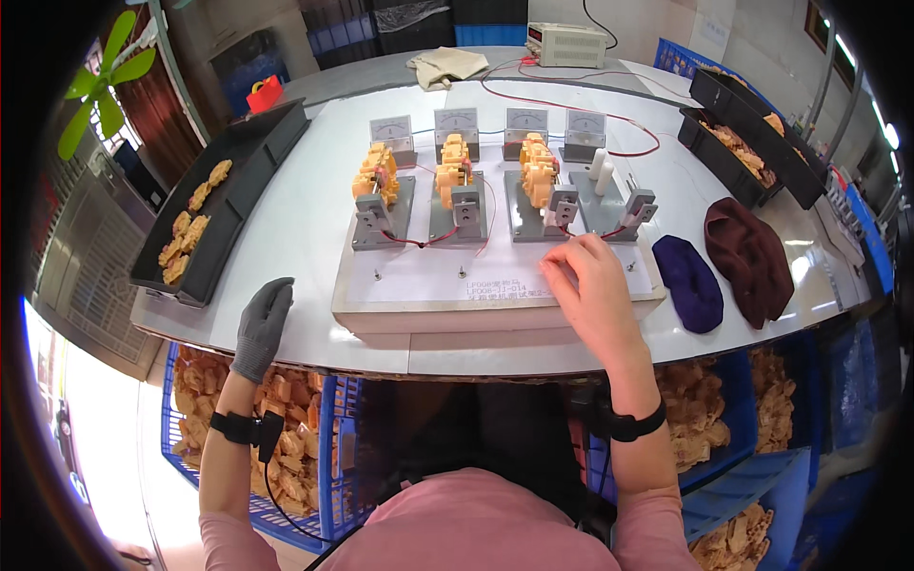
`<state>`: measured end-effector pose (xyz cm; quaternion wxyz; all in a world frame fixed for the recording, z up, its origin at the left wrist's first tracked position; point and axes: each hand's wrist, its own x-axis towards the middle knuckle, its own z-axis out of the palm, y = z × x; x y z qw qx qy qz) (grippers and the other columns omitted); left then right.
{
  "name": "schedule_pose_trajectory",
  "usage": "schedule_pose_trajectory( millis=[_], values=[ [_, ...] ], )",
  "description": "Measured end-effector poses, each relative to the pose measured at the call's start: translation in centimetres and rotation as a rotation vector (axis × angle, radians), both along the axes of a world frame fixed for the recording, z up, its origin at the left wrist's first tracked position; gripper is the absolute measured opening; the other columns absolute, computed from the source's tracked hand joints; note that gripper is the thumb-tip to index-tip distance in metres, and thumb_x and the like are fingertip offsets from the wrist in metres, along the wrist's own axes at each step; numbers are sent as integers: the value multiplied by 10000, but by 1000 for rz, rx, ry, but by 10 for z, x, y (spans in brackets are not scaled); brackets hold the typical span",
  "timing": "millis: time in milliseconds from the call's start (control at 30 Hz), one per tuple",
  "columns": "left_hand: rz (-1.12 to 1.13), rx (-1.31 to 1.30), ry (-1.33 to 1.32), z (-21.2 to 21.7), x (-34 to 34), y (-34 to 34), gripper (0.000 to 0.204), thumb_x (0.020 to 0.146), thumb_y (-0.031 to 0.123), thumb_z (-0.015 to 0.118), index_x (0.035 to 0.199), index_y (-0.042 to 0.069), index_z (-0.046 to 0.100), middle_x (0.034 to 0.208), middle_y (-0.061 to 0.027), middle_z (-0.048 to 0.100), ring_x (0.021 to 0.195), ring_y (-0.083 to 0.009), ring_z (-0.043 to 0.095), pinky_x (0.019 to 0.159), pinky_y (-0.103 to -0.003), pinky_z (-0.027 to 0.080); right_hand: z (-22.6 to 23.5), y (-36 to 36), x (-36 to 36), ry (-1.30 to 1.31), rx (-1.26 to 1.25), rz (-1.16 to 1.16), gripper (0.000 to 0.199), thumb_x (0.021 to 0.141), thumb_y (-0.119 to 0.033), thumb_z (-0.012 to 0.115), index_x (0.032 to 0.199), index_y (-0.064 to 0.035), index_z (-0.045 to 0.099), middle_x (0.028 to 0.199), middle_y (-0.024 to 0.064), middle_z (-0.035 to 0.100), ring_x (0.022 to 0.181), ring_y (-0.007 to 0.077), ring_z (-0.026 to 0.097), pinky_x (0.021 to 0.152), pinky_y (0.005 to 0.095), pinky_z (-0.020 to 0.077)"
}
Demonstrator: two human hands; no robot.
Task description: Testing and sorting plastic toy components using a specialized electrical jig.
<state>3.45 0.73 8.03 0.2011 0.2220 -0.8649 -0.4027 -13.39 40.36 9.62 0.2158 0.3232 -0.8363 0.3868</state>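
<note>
My right hand [598, 295], bare, is at the front of a white board [409, 285], fingers curled and thumb close to the index finger. What its fingertips hold, if anything, is hidden. Small metal toggle switches [463, 272] line the board's front. Behind them stand several grey fixtures, each with a panel meter [457, 127] at its back. Three carry a yellow plastic gear assembly [454, 173]; the rightmost fixture [602, 202] shows two white posts instead. My left hand [262, 328], in a grey glove, rests empty near the table's left front edge, its fingers loosely extended.
A black tray [276, 143] with yellow parts stands at left; more black trays [762, 181] stand at right. Purple [687, 284] and maroon cloths [747, 262] lie beside the board. A power supply [567, 46] with red wires sits behind. Blue crates [341, 457] of parts are below.
</note>
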Motion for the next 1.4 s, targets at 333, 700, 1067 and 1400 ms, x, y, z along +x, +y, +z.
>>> schedule_pose_trajectory(
  millis=[333, 700, 1067, 1400],
  values=[
    [106, -192, 70, -48, -11, -26, 253, 979, 210, 585, 1123, 24, 680, 1004, -103, 683, 868, -189, 642, 815, -305, 498, -1, -1, 1, -135, 74, -16, 83, 918, -71, 652, 934, 10, 638, 889, 129, 587, 840, 291, 585, 754, 378, 474],
    [147, -294, 60, -40, -10, -16, 246, 961, 218, 596, 1113, 48, 688, 963, -105, 675, 794, -210, 618, 765, -321, 494, 3, -2, 7, -131, 83, -46, 105, 962, -89, 617, 995, 10, 635, 955, 118, 583, 839, 251, 593, 755, 337, 490],
    [171, -343, 58, -40, -8, -13, 248, 963, 229, 592, 1122, 62, 684, 936, -101, 662, 784, -218, 613, 756, -336, 493, 5, 5, 2, -248, 120, -33, 133, 960, -116, 631, 1039, -11, 655, 965, 83, 600, 845, 194, 600, 744, 288, 475],
    [174, -318, 42, -38, -6, -14, 225, 953, 182, 595, 1130, 72, 680, 907, -97, 648, 747, -190, 580, 718, -319, 478, 134, 5, -41, -243, 337, 43, 273, 980, -191, 625, 1225, -72, 625, 1062, 58, 661, 931, 140, 601, 813, 287, 496]
  ],
)
